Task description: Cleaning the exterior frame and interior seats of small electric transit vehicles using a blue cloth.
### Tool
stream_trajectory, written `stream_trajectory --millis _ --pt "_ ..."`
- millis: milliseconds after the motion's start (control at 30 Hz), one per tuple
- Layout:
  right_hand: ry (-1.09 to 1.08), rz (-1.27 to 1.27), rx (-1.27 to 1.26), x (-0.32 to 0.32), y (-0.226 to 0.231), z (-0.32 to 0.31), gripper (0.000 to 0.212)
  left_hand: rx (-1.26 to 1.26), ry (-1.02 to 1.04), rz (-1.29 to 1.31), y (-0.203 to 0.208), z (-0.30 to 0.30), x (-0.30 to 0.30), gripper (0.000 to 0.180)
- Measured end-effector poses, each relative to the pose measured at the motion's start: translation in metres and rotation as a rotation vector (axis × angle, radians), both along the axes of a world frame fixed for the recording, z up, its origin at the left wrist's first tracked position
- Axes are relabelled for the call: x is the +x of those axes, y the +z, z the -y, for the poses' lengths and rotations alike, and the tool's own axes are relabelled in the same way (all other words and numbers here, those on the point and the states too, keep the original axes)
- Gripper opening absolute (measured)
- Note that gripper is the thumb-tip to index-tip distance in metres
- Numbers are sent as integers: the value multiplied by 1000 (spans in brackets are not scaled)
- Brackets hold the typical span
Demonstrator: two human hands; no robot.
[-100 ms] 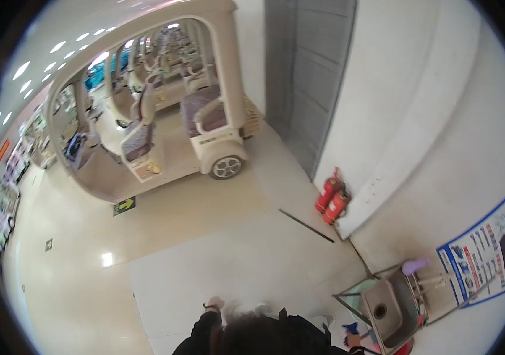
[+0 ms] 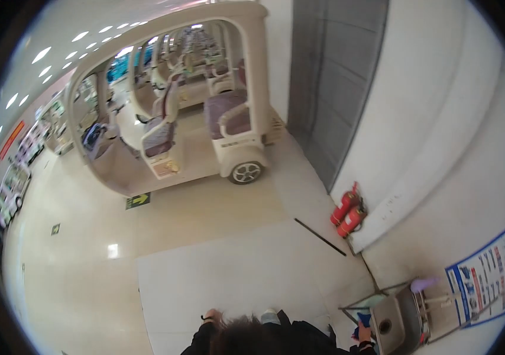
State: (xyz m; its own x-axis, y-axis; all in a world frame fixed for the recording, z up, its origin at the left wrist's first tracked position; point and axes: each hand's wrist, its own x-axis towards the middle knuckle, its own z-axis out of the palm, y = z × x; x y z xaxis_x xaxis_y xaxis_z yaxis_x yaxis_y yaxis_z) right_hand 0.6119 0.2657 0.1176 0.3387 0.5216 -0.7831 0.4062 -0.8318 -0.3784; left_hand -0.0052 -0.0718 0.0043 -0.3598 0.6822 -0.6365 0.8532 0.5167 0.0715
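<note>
Vehicle [image 2: 190, 168]: parked side-on, well apart from both hands.
Sink [image 2: 393, 309]: set against the wall [image 2: 424, 130], presumably to be close to its water supply.
Extinguishers [image 2: 353, 221]: paired at the wall's foot, likely to be reachable yet out of the way.
Left hand [image 2: 213, 315]: apart from the sink; cannot tell whether its fingers are spread or curled.
Right hand [image 2: 364, 333]: closed around the cloth, seemingly for a firm hold.
Cloth [image 2: 363, 320]: blue, just left of the sink.
</note>
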Motion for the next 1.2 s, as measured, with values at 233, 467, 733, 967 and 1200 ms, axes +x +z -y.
stream_trajectory --millis 233,467,733,967,1200 --pt "498 310 125 -122 -10 -118 54 -293 137 212 5 65 32 32" --pt "944 39 607 -275 16 -222 51 -122 973 393 15 31 57 33" --pt "1258 -502 660 -512 75 -298 51 650 1296 0 113 -67 25 25" --pt "1442 -902 509 -724 165 -184 52 1186 1401 18 253 -151 -75 32" --pt "1672 -1187 -264 -854 225 2 45 1385 1405 475 313 -176 -211 52"
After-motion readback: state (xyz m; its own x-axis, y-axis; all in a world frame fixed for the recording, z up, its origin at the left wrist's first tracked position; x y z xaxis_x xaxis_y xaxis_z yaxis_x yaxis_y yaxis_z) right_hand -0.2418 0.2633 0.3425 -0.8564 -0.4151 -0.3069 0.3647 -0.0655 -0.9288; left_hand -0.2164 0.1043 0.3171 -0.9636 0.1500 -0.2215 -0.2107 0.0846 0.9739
